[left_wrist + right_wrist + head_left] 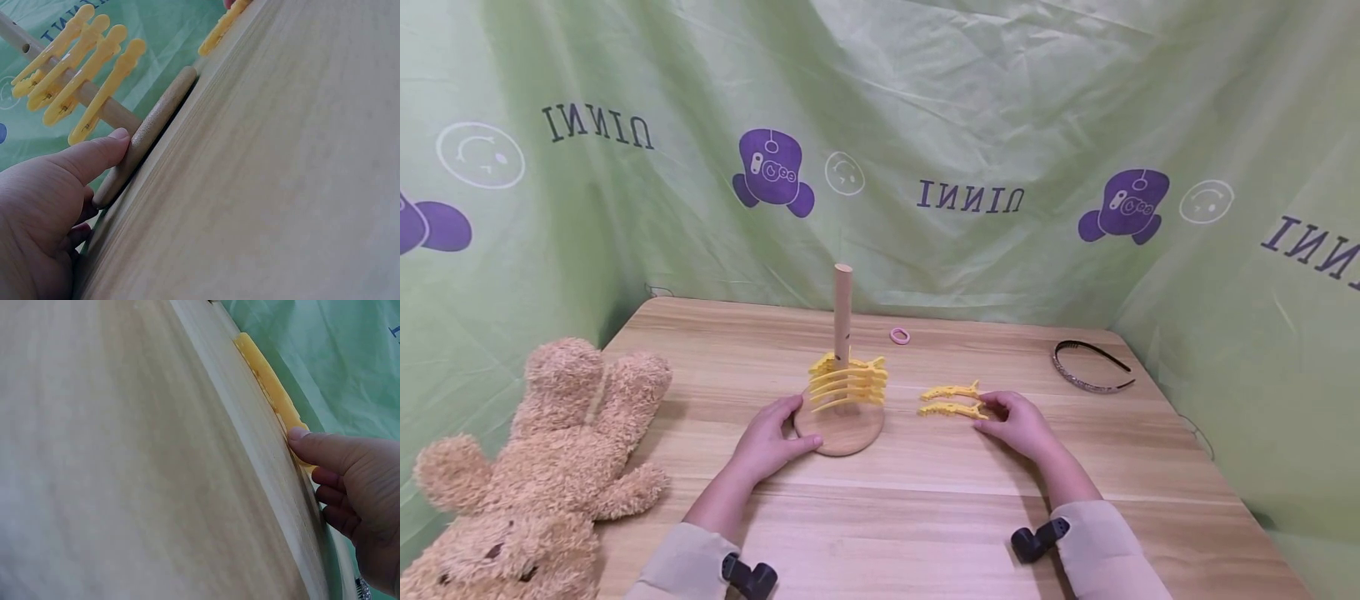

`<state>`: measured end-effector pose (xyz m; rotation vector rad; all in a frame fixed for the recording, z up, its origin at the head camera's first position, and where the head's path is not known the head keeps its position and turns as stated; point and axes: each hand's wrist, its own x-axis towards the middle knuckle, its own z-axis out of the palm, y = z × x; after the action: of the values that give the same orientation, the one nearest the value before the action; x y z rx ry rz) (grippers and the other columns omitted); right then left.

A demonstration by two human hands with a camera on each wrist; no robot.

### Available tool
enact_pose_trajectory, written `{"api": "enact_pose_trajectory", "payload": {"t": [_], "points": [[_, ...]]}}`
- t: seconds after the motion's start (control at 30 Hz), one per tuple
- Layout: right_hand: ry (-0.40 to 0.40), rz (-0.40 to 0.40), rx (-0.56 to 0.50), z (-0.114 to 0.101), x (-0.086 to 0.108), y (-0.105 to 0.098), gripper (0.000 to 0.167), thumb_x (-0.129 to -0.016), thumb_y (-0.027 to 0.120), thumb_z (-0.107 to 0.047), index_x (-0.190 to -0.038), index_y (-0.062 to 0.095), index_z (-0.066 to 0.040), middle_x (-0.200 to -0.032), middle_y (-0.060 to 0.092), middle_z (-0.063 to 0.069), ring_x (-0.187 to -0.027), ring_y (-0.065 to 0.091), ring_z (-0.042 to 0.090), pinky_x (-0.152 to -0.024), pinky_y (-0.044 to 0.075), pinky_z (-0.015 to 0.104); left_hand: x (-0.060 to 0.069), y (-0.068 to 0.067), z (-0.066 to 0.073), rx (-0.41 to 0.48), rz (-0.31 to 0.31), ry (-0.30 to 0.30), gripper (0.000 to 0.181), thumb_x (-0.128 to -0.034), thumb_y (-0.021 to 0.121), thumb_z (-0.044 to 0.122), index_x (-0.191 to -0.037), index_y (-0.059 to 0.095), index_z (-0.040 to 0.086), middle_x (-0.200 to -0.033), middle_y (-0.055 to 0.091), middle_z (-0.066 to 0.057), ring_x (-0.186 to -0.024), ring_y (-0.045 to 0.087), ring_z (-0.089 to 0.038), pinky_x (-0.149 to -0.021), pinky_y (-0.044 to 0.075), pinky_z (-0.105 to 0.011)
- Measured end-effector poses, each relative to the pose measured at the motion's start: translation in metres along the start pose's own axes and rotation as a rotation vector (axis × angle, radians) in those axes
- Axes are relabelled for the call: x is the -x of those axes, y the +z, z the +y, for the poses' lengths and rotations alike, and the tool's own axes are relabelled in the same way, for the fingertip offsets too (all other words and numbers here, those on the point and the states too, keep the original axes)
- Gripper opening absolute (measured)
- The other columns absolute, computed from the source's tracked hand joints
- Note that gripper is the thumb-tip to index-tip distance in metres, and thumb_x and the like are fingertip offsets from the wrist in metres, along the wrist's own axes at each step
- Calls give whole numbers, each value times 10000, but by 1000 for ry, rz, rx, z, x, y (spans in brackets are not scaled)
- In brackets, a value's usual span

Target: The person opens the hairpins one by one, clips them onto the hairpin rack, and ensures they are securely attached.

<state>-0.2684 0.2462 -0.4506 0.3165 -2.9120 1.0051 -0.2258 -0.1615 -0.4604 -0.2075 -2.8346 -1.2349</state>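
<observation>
A wooden stand with a round base (842,442) and an upright post (843,304) is on the table. Several yellow alligator hair clips (850,383) are clamped on the post, one below another. My left hand (767,442) grips the left edge of the base, its thumb over the rim (147,134). To the right of the stand, two more yellow hair clips lie side by side on the table, a farther one (949,392) and a nearer one (951,409). With thumb and fingers my right hand (1018,427) pinches the right end of the nearer clip (272,381).
A pink hair tie (899,336) lies behind the stand. At the back right is a dark, glittery headband (1082,383). A tan teddy bear (550,467) lies along the left side. Green printed cloth (1000,108) hangs around the table (895,517).
</observation>
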Motion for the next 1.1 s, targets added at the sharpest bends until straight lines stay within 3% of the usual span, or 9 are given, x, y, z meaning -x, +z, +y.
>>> {"api": "enact_pose_trajectory", "payload": {"t": [0.17, 0.4, 0.7, 0.9, 1.1], "points": [[0, -11, -2, 1, -1, -1, 460, -810, 795, -238, -1183, 646, -13, -1180, 659, 179, -1152, 581, 370, -1052, 432, 553, 0, 0, 0, -5, -3, 2, 835, -793, 795, 392, -1427, 455, -33, -1491, 445, -233, -1416, 351, -432, -1186, 275, -565], [19, -55, -1, -1, -2, -3, 553, -799, 803, -292, -1236, 622, -7, -1256, 616, 220, -1213, 543, 410, -1089, 394, 572, 0, 0, 0, -4, -1, 5, 841, -793, 795, 392, -1428, 450, -38, -1493, 439, -239, -1413, 352, -437, -1187, 272, -566], [27, -46, -4, -1, 0, -2, 495, -816, 790, -280, -1208, 643, -17, -1194, 643, 191, -1159, 577, 377, -1058, 428, 559, 0, 0, 0, -3, -1, 3, 840, -792, 796, 393, -1426, 453, -36, -1488, 446, -238, -1411, 356, -435, -1186, 276, -564], [73, -39, -50, -3, 2, -4, 485, -818, 787, -293, -1207, 639, -46, -1181, 660, 164, -1106, 606, 341, -1015, 468, 541, 0, 0, 0, -3, 7, 10, 826, -788, 799, 372, -1417, 462, -44, -1478, 456, -243, -1406, 363, -439, -1184, 280, -564], [86, -42, -133, -12, 4, -10, 481, -840, 763, -268, -1234, 602, -45, -1258, 637, 200, -1177, 598, 390, -1047, 463, 551, 0, 1, -1, -8, 13, 16, 814, -787, 800, 353, -1409, 468, -53, -1470, 466, -247, -1396, 379, -439, -1178, 293, -559]]}}
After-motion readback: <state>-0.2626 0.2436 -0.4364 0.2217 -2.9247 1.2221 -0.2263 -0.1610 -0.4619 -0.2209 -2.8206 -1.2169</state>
